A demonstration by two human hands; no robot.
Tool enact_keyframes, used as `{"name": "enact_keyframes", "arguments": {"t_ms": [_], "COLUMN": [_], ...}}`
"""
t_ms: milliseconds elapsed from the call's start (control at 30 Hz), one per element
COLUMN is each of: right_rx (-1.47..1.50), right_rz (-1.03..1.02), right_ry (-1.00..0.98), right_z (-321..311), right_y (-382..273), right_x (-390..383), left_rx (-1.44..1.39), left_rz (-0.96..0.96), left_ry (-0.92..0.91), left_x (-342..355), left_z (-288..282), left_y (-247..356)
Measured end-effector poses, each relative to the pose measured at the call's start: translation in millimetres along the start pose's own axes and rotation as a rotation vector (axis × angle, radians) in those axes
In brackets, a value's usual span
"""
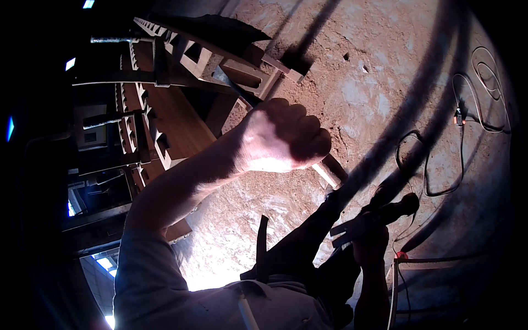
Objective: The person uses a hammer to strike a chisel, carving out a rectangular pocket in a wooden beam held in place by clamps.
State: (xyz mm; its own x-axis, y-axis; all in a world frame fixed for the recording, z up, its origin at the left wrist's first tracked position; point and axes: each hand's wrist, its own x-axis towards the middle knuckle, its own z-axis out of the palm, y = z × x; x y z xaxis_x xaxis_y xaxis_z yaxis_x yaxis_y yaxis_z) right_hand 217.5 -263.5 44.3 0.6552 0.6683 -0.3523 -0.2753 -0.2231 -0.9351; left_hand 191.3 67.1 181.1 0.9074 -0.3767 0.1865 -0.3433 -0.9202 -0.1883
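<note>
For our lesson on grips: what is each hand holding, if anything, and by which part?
Left hand: a chisel, by its handle. Right hand: a claw hammer, apparently gripped just below its head; shadow hides the exact place.

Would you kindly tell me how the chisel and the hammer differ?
The chisel, in the left hand, has a flat blade; the hammer, in the right hand, a forked claw. The chisel's handle end is lit; the hammer looks shadowed. Both are held.

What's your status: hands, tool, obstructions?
Left hand closed on chisel. Right hand gripping hammer, apart from chisel. Blade end at slotted wood, contact unclear. No visible obstruction there.
</note>
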Motion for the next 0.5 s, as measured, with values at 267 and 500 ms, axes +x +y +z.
{"name": "enact_keyframes", "arguments": {"t_ms": [267, 500], "right_rx": [0.408, -0.111], "right_rz": [-0.357, -0.483], "right_ry": [-0.265, -0.217], "right_z": [58.1, 61.1], "right_y": [4.8, -19.5], "right_x": [23.4, 29.7], "left_rx": [0.017, 0.007], "left_rz": [-0.02, -0.033], "left_ry": [0.022, 0.005], "left_x": [5.5, 3.1], "left_z": [-3.8, -2.9], "left_y": [-0.4, 0.5]}}
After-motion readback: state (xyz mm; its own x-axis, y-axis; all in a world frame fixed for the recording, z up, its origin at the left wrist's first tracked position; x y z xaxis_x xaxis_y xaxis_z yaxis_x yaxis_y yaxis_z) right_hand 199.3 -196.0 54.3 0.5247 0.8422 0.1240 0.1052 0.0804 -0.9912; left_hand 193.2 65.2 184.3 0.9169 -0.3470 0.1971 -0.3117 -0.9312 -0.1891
